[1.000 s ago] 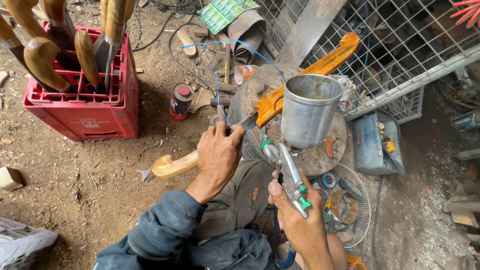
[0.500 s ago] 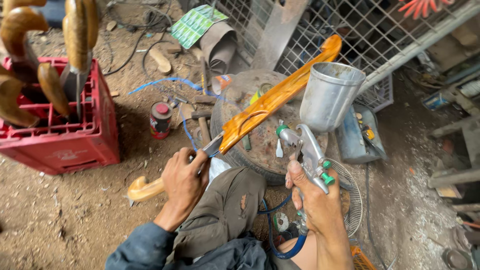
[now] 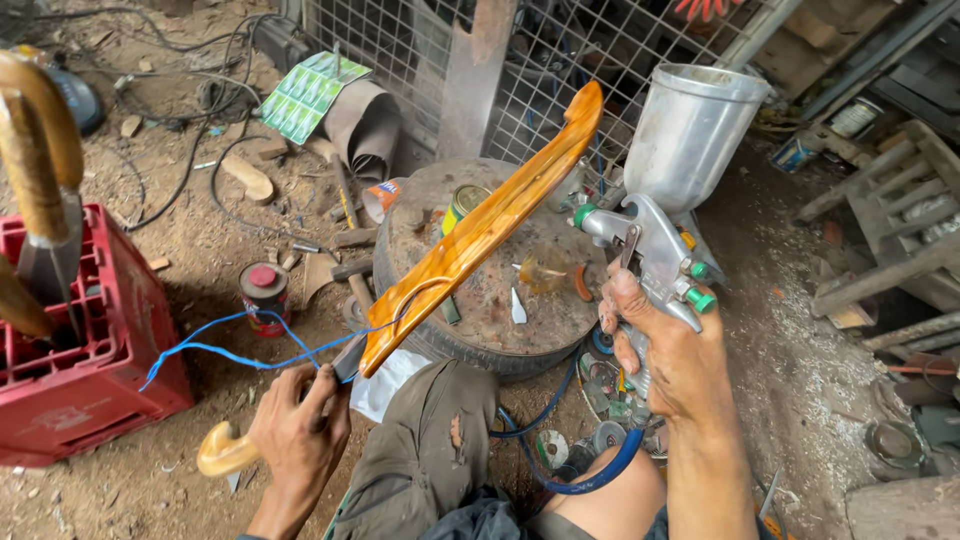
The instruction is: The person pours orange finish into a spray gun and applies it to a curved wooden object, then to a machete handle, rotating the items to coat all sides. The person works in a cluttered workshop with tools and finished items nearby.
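Head view, looking down over bent knees onto a dirt floor. Left hand (image 3: 298,432) low at lower left, fingers curled tight around a pale handle (image 3: 222,450), with a blue cord (image 3: 240,352) running off from just above the knuckles toward the red crate (image 3: 90,380). From that grip, a long glossy orange wooden sheath (image 3: 480,232) rising aslant up and to the right, tip near the wire mesh (image 3: 560,60), crossing over a round rusty drum top (image 3: 500,290) without visibly resting on it. Right hand (image 3: 672,362) at right of centre, closed on the grip of a grey spray gun (image 3: 650,262), metal cup (image 3: 692,130) upright on top, nozzle facing left toward the upper half of the sheath, close but apart from it. Hands well apart, sheath between them and mostly above the left one. Blue hose (image 3: 590,472) curling below the right wrist. Small red-capped can (image 3: 264,292) on the ground between crate and drum. Curved wooden handles (image 3: 40,170) standing in the crate at far left.
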`<action>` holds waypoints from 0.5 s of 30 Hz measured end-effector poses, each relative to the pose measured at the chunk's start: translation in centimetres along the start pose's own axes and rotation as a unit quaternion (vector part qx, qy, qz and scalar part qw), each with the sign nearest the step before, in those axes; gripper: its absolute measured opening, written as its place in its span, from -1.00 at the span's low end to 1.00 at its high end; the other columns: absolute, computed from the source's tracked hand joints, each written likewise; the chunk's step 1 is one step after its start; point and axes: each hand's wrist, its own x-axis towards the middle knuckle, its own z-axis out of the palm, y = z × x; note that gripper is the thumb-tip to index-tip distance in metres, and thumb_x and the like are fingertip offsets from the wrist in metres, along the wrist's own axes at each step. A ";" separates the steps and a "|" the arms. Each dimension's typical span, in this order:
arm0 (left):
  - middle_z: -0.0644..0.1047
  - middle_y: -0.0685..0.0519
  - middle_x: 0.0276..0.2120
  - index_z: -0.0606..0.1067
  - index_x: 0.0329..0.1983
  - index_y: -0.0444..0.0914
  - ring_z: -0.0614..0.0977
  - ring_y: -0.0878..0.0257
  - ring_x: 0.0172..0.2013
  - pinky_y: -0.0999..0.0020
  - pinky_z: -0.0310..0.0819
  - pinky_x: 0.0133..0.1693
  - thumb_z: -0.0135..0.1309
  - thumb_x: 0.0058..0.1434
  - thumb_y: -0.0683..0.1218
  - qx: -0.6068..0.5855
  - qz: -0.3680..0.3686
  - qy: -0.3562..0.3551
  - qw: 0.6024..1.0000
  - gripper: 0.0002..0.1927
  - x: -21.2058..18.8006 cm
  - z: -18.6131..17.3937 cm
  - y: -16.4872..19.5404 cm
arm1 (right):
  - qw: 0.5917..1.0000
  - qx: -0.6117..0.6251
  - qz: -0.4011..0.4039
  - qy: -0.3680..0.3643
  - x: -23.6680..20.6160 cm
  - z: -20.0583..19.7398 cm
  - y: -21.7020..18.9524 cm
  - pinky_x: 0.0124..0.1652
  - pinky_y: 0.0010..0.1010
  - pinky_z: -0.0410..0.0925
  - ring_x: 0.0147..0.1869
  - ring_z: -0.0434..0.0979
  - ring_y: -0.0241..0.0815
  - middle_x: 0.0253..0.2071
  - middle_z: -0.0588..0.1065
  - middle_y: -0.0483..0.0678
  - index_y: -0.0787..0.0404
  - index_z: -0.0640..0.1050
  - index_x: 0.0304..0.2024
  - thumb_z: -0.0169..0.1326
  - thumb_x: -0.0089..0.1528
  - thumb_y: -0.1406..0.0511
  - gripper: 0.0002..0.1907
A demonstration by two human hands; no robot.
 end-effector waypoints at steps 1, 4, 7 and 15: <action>0.53 -0.01 -0.34 0.56 -0.24 -0.19 0.54 0.05 -0.35 0.17 0.35 -0.35 0.32 0.04 -0.16 0.002 -0.003 -0.003 1.000 -0.77 0.0 0.1 0.0 | 1.000 -0.002 0.004 0.002 0.3 -0.3 -0.3 -0.67 -0.57 0.19 -0.42 0.46 -0.27 -0.39 0.49 -0.03 0.35 0.53 -0.09 0.20 0.24 0.28 -0.72; 0.55 0.00 -0.28 0.55 -0.18 -0.21 0.56 0.05 -0.32 0.19 0.39 -0.30 0.28 0.04 -0.21 -0.016 0.007 0.010 1.000 -0.74 -0.3 0.4 -0.1 | 1.000 -0.012 -0.006 0.005 1.3 -0.9 -0.7 -0.67 -0.58 0.19 -0.41 0.47 -0.28 -0.40 0.48 -0.03 0.35 0.54 -0.08 0.21 0.24 0.27 -0.71; 0.55 -0.02 -0.27 0.54 -0.19 -0.22 0.56 0.05 -0.33 0.20 0.39 -0.32 0.29 0.03 -0.21 -0.025 0.007 0.013 1.000 -0.73 -0.5 0.8 -0.5 | 1.000 -0.019 -0.003 0.014 2.3 -1.5 -1.1 -0.69 -0.57 0.17 -0.44 0.45 -0.29 -0.40 0.48 -0.04 0.34 0.54 -0.09 0.23 0.22 0.27 -0.70; 0.54 -0.04 -0.24 0.53 -0.15 -0.22 0.56 0.00 -0.28 0.13 0.38 -0.25 0.34 -0.06 -0.16 -0.010 0.010 0.015 1.000 -0.63 -1.2 1.7 -1.6 | 0.997 -0.069 -0.027 0.016 3.5 -2.9 -2.6 -0.68 -0.59 0.20 -0.43 0.51 -0.30 -0.42 0.52 -0.07 0.32 0.56 -0.10 0.19 0.24 0.24 -0.71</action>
